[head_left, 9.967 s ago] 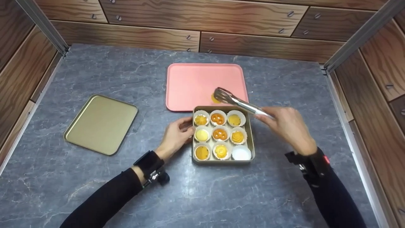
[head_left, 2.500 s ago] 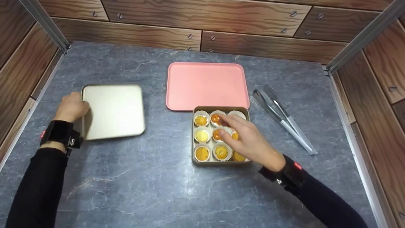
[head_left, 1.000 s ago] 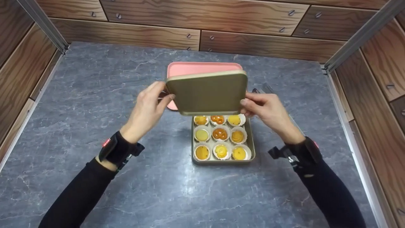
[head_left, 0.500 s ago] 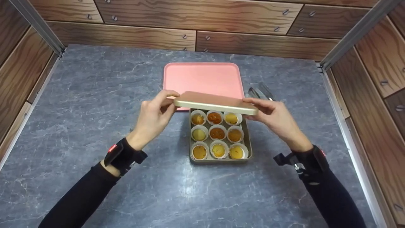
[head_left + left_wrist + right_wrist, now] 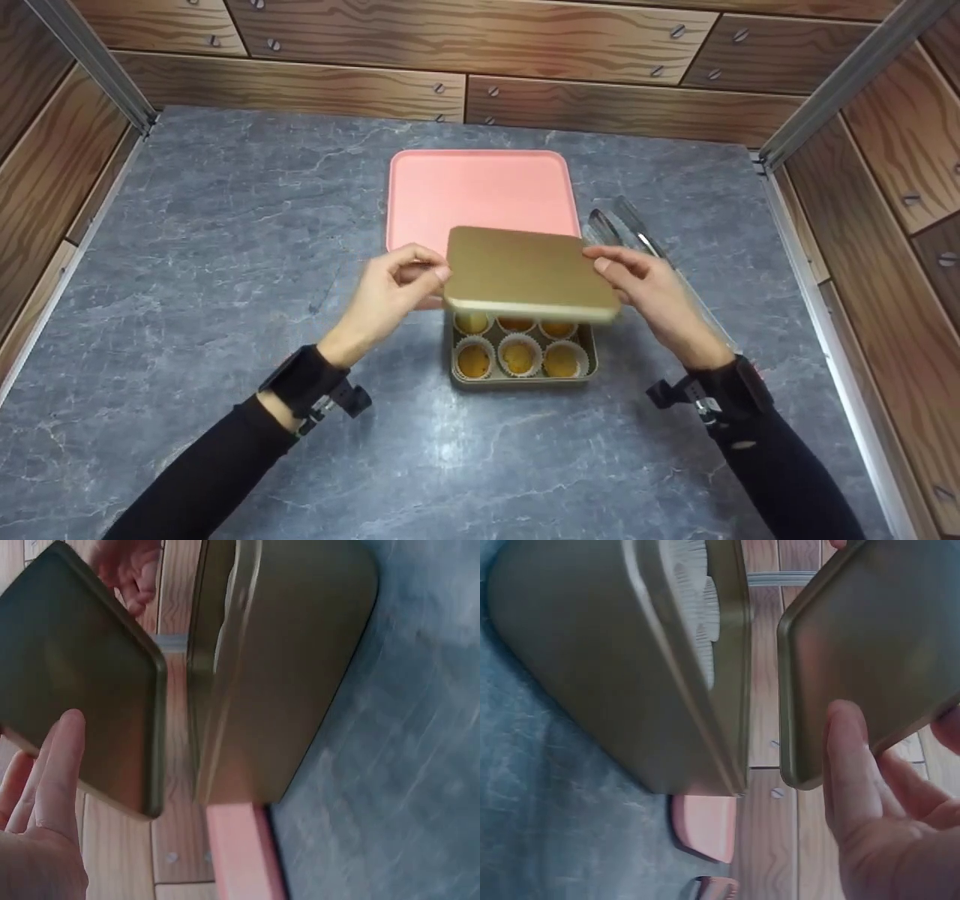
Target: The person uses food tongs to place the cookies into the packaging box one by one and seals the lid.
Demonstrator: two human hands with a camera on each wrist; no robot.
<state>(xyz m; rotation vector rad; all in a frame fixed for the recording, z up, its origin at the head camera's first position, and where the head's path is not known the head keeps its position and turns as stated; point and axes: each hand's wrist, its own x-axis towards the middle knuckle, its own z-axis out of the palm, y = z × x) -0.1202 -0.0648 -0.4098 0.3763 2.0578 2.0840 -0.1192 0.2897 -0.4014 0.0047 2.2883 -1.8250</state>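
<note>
A grey marbled stone counter (image 5: pixel 225 225) is walled in by wood-grain panels. Nearest sits one square gold metal tin (image 5: pixel 523 373) holding small orange pastries in white paper cups (image 5: pixel 517 355); six cups show, three of them only in part, and the rest are hidden. Just above the tin, clear of its rim, hangs one flat gold metal lid (image 5: pixel 529 274), slightly tilted. The left hand (image 5: pixel 390 296) pinches the lid's left edge with curled fingers, and the right hand (image 5: pixel 649 289) pinches its right edge likewise. Beyond lie one pink rectangular plastic tray (image 5: pixel 480 187) and, right of it, one pair of metal tongs (image 5: pixel 626 225).
</note>
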